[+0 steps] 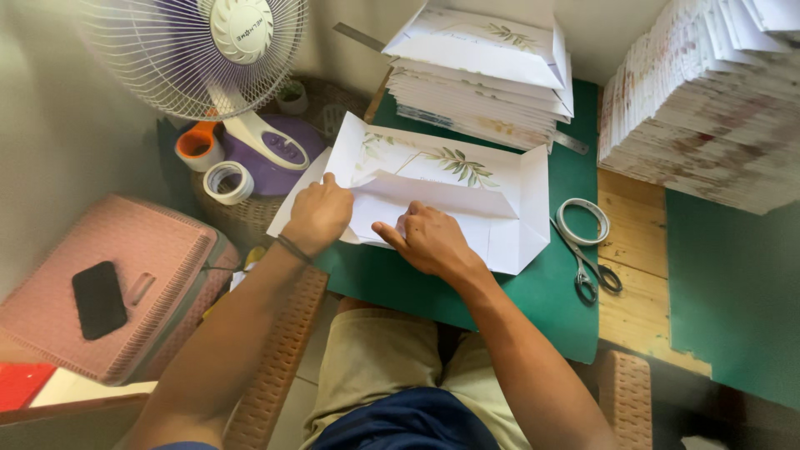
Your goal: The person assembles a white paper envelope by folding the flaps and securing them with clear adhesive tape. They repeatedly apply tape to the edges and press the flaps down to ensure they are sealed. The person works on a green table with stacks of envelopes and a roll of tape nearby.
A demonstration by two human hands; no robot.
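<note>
A white paper sheet [454, 196] printed with green leaves lies partly folded on the green mat [542, 292]. My left hand [318, 214] presses down on its left edge, fingers curled over the fold. Just to the right, my right hand [429, 239] rests flat on the lower flap, fingers spread against the paper. Neither hand lifts the sheet; both hold it against the mat.
A stack of folded leaf-print sheets [483, 83] sits behind, and a taller paper stack [708, 108] at the right. Scissors [587, 267], a tape ring [583, 221] and a metal ruler [571, 143] lie on the right. At left: fan [225, 58], tape rolls [227, 182], pink case [117, 283] with phone [98, 298].
</note>
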